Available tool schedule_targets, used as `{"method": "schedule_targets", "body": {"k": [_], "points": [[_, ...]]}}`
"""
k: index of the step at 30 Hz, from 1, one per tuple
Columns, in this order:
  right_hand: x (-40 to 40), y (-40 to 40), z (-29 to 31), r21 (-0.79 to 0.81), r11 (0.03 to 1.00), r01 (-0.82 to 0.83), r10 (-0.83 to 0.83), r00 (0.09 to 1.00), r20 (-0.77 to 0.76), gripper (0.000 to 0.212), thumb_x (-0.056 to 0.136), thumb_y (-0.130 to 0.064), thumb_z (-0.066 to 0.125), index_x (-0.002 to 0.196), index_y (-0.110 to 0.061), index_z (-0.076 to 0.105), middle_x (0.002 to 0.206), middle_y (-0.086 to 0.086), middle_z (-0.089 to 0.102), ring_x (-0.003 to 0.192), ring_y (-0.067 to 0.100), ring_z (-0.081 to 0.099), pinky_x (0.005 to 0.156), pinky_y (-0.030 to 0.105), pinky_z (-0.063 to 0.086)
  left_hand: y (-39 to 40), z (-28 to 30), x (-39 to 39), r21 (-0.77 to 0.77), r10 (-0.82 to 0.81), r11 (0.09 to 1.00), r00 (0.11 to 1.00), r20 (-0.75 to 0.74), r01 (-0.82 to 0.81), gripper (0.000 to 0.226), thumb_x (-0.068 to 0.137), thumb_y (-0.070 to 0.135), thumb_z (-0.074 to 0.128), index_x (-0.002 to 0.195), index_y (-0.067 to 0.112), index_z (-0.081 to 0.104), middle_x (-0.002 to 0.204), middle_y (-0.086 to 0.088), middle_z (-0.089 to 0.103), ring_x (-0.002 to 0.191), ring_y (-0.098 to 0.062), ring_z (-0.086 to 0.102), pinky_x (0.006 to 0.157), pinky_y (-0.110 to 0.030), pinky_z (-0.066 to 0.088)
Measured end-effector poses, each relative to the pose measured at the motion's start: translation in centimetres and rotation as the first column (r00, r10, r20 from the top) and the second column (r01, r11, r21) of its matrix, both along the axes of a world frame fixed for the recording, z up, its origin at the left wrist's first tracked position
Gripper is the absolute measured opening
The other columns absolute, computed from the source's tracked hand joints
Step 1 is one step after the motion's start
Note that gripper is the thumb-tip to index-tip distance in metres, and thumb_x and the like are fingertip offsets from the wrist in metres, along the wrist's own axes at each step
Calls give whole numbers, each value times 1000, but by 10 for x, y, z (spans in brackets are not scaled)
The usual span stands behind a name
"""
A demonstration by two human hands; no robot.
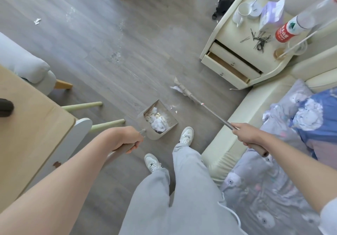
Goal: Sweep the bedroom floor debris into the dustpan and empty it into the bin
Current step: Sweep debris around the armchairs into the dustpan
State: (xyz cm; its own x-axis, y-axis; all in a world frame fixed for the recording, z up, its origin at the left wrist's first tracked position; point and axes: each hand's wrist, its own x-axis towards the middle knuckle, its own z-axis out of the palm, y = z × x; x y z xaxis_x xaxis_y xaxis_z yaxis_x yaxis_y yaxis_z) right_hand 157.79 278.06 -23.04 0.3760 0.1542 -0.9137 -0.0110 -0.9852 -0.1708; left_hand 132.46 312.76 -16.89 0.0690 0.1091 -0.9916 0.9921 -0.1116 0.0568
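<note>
- On the grey wood floor (102, 39), just ahead of the person's white shoes (186, 136), sits the dustpan (160, 120), its tray holding crumpled white paper and small scraps.
- Left hand (127, 138) is closed around the dustpan's long handle (120, 151), at about 7 o'clock from the pan.
- Right hand (248, 134) is closed around the broom handle (215, 113); the broom head (182, 87) is blurred, at about 1 o'clock from the pan, with a white scrap (175, 88) touching it.
- More white debris (37, 21) lies well apart toward 10 o'clock, and a dusty streak (118, 39) runs toward 11 o'clock.
- At 2 o'clock stands a cream nightstand (235, 34) with both drawers partly open; on top are a white mug (241, 13), dark hairpins (260, 40) and a bottle (299, 25) with a red label whose white characters are too blurred to read.
- A bed (273, 180) with patterned bedding fills 4 o'clock; a light wooden tabletop (27, 125) sits at 8 o'clock.
</note>
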Motion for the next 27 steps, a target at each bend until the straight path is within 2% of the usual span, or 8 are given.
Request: {"method": "schedule_targets", "body": {"k": [3, 7, 10, 14, 16, 19, 23, 27], "points": [[-38, 22, -16, 7, 999, -37, 37, 999, -1, 20, 92, -10, 34, 98, -19, 51, 74, 11, 45, 45, 20, 45, 41, 24, 40, -8, -14, -15, -12, -103, 995, 995, 14, 103, 63, 54, 14, 52, 109, -11, 68, 67, -19, 56, 57, -26, 48, 57, -26, 40], [-96, 34, -24, -24, 996, -87, 81, 981, -176, 27, 93, -10, 34, 115, -9, 51, 77, 11, 46, 47, 21, 46, 44, 27, 41, -10, -29, -27, -6, -97, 995, 995, 16, 97, 68, 50, 14, 52, 111, -11, 68, 72, -20, 58, 63, -29, 49, 61, -29, 42], [-100, 18, -6, 12, 1000, 8, -5, 966, -257, 34, 99, -17, 39, 131, -18, 51, 64, 5, 41, 44, 17, 40, 41, 22, 35, -5, -25, -28, 17, -23, 1000, 1000, 17, 22, 46, 56, 12, 55, 97, -5, 67, 78, -19, 58, 69, -28, 48, 68, -31, 42], [-97, 0, 9, 45, 992, 114, -104, 977, -187, 43, 101, -19, 41, 141, -33, 41, 63, 6, 41, 39, 15, 41, 37, 21, 36, -5, -18, -26, 15, 80, 997, 997, 8, -80, 20, 75, -1, 52, 91, 1, 63, 75, -14, 59, 57, -23, 48, 66, -29, 43], [-109, 10, 4, 59, 995, 78, -70, 990, -120, 31, 99, -16, 38, 122, -33, 49, 67, 8, 42, 38, 16, 42, 37, 23, 38, -6, -18, -28, 0, 106, 994, 994, -2, -106, 21, 76, -2, 53, 94, 3, 63, 76, -14, 58, 57, -21, 50, 64, -27, 45], [-134, 36, -8, 36, 999, -27, 31, 992, -123, 14, 94, -11, 34, 91, -15, 47, 75, 10, 42, 44, 19, 43, 39, 24, 38, -5, -17, -31, -23, 97, 995, 995, 3, -96, 26, 74, 0, 52, 96, 1, 65, 85, -18, 59, 72, -26, 50, 74, -31, 44], [-133, 37, -4, 13, 1000, 22, -18, 973, -232, 31, 96, -16, 39, 124, -16, 55, 67, 6, 42, 45, 18, 41, 41, 21, 35, -3, -23, -33, -40, 79, 996, 996, 29, -78, 40, 73, 1, 52, 111, -3, 66, 88, -19, 58, 76, -27, 49, 77, -33, 42], [-95, 1, 17, 37, 996, 80, -74, 986, -149, 47, 101, -20, 42, 147, -28, 41, 62, 5, 43, 38, 14, 42, 37, 21, 35, 1, -23, -48, -44, 62, 997, 998, 25, -61, 30, 75, 2, 51, 102, 1, 64, 85, -17, 57, 69, -25, 48, 72, -31, 42]]}}
